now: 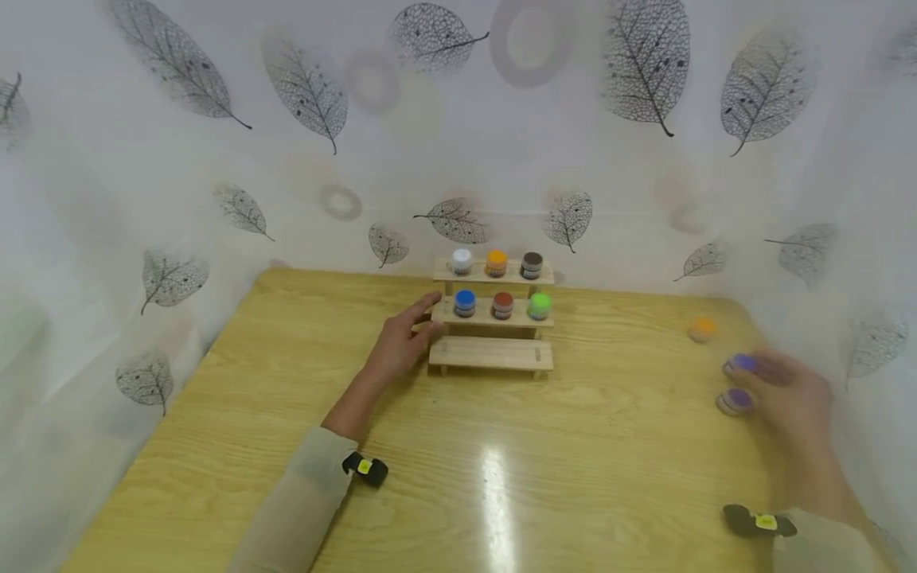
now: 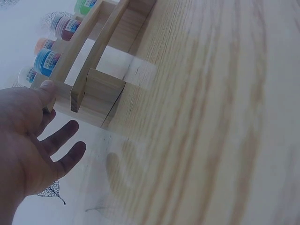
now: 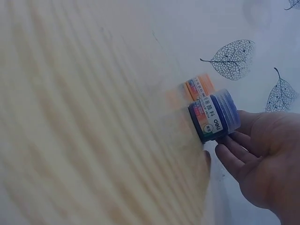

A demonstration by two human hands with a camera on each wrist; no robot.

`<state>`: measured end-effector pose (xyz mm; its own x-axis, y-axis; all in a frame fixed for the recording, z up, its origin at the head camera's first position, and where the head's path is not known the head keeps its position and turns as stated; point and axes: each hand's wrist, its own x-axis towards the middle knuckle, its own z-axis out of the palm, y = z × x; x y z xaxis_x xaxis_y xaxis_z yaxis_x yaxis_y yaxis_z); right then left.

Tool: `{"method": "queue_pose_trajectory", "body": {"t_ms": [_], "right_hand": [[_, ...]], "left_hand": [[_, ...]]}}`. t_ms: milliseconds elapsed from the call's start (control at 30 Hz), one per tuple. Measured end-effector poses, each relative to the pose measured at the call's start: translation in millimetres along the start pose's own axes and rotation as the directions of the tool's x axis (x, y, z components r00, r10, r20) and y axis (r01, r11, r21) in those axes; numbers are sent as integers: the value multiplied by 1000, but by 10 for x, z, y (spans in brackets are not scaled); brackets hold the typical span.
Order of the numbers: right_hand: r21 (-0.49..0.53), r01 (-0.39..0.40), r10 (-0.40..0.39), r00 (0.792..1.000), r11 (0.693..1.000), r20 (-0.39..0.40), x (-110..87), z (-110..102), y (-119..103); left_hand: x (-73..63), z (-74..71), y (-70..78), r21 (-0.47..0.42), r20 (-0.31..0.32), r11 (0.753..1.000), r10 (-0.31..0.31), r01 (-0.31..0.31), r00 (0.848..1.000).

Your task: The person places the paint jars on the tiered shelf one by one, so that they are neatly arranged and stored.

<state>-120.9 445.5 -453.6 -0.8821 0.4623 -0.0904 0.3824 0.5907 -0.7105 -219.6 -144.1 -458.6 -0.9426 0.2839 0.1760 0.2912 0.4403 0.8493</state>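
Note:
A three-tier wooden rack [image 1: 491, 354] stands at the table's back. White [image 1: 462, 261], orange [image 1: 496, 263] and dark brown [image 1: 532, 265] paint jars are on its top tier. Blue [image 1: 465, 302], red-brown [image 1: 503, 305] and green [image 1: 540, 305] ones are on the middle tier. With thumb and a finger, my left hand [image 1: 403, 342] holds the middle tier's left end; its other fingers are spread. At the right, my right hand [image 1: 795, 394] pinches the farther purple paint jar [image 1: 738, 364], blurred. A second purple jar [image 3: 206, 119] stands nearer and partly hides those fingers in the right wrist view.
Another orange paint jar [image 1: 702, 329] stands behind the purple ones, near the right table edge. The lowest tier holds no jars. A leaf-printed white sheet [image 1: 458, 159] hangs behind and at both sides of the wooden table [image 1: 609, 461].

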Motion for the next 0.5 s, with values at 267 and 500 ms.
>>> {"method": "queue_pose_trajectory", "body": {"t_ms": [267,500], "right_hand": [[48,86,-84,995,995,-48,-30,65,-158],[92,247,-248,969,965,-6,-129,357,-673]], "left_hand": [[8,-1,-10,13,11,1000,-7,6,1000],[-2,-15,10,6,10,1000,-17,17,1000]]}}
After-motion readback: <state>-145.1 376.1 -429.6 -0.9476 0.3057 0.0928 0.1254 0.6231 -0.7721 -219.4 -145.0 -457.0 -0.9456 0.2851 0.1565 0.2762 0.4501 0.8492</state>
